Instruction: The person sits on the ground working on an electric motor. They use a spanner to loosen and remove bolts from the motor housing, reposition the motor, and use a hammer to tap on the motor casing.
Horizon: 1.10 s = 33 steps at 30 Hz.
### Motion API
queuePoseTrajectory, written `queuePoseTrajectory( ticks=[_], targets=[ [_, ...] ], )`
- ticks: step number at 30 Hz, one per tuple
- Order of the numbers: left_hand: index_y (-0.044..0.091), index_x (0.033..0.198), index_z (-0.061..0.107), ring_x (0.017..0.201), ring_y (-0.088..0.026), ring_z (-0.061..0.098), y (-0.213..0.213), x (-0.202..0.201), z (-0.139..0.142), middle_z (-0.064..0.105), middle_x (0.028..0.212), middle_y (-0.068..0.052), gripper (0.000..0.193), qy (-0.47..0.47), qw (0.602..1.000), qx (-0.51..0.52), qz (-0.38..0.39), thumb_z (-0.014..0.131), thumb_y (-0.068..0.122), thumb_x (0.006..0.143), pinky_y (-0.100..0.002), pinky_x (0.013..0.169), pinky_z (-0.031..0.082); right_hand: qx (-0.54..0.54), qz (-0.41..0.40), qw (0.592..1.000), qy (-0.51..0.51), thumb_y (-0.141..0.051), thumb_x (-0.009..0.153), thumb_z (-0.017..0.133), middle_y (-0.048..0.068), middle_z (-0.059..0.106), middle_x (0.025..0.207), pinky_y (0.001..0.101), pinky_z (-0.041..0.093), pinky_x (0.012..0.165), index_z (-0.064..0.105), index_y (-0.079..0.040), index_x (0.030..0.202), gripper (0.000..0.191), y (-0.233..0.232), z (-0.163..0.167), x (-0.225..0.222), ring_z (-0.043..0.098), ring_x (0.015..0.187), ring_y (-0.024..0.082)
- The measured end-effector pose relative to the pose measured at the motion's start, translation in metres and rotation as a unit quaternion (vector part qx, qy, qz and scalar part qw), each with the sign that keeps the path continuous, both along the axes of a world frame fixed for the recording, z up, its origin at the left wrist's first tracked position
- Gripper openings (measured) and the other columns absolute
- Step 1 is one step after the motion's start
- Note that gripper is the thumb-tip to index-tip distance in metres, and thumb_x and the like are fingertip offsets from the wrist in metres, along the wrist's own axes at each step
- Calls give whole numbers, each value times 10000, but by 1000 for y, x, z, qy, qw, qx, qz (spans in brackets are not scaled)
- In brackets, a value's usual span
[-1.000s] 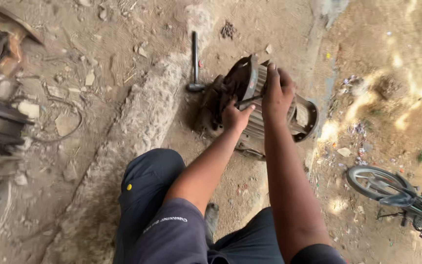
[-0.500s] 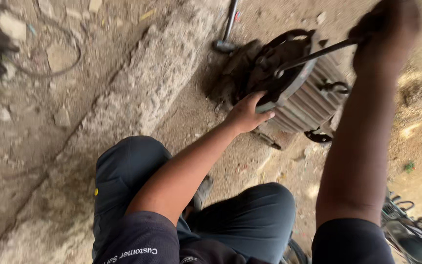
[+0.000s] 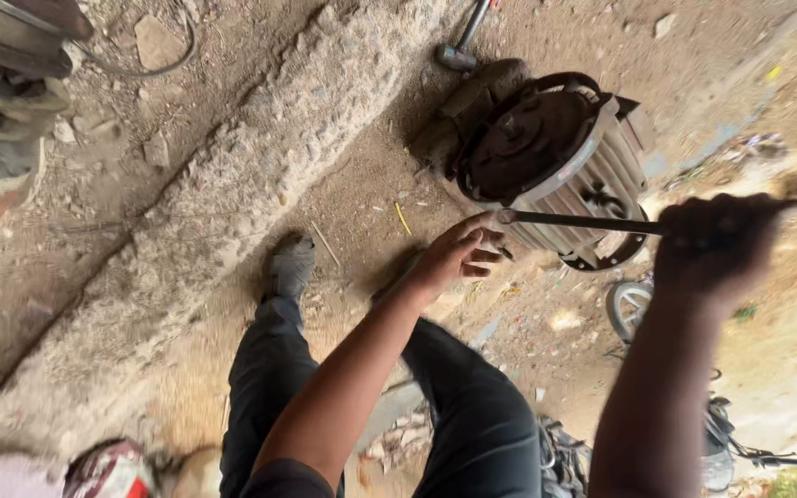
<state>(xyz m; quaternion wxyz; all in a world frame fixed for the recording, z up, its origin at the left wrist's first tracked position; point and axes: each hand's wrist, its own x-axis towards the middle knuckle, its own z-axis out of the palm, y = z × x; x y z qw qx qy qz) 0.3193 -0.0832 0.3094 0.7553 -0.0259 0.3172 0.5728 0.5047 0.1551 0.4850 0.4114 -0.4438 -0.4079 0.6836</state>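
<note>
A rusty electric motor (image 3: 555, 152) with a ribbed grey casing lies on the dirt ground. My right hand (image 3: 717, 244), blurred, grips a thin dark metal rod (image 3: 574, 221) whose tip reaches the motor's lower edge. My left hand (image 3: 458, 254) hovers just left of the rod's tip with fingers apart, holding nothing. My legs in dark trousers and one shoe (image 3: 288, 267) show below.
A hammer (image 3: 463, 41) lies beyond the motor. A rough concrete ridge (image 3: 232, 194) crosses the ground diagonally. Machine parts (image 3: 6, 55) sit at top left, with a cable loop and stones. Part of a bicycle (image 3: 721, 433) is at lower right.
My right hand has swung the rod down and to the right. My left hand has come off the motor's rim. The camera view has shifted and I have risen higher.
</note>
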Motion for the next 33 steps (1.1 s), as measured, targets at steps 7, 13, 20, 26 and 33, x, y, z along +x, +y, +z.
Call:
queuePoseTrajectory(
  ticks=[7,13,20,26,33],
  targets=[
    [-43,1145,691,652,-160,674,91,69,25,740,848,-107,249,13,977,-193,85,623,151,1005,-302,611,580,-128,18,989,72,-483,1109,556,46,506,732,384,465,764,545,-104,910,428,54,-22,70,525,704,222],
    [5,1021,660,602,-153,645,200,61,66,716,816,-87,133,-40,971,-232,32,637,134,996,-296,644,598,-62,207,966,-139,-211,1051,619,124,723,1082,398,519,891,592,-35,1065,178,177,67,77,672,980,217],
    [101,1038,707,709,-90,656,396,25,-29,713,835,0,137,118,967,-216,59,674,210,961,-267,614,535,30,273,938,-213,-196,1200,639,187,698,884,306,543,567,553,12,1008,296,362,26,-22,657,634,176],
    [131,1121,764,776,-160,728,468,-2,-44,783,893,-42,236,375,901,-217,-5,689,273,947,-330,682,576,31,326,885,-330,-296,1160,613,116,633,756,257,399,442,581,-17,1123,284,473,-22,-131,552,510,110],
    [108,1166,755,1011,-296,737,494,-43,-6,756,1103,-139,279,435,880,-188,-28,707,245,928,-384,894,572,-5,432,815,-386,-263,1193,664,107,674,792,277,391,493,565,15,1011,347,531,-54,-224,523,526,109]
  ],
)
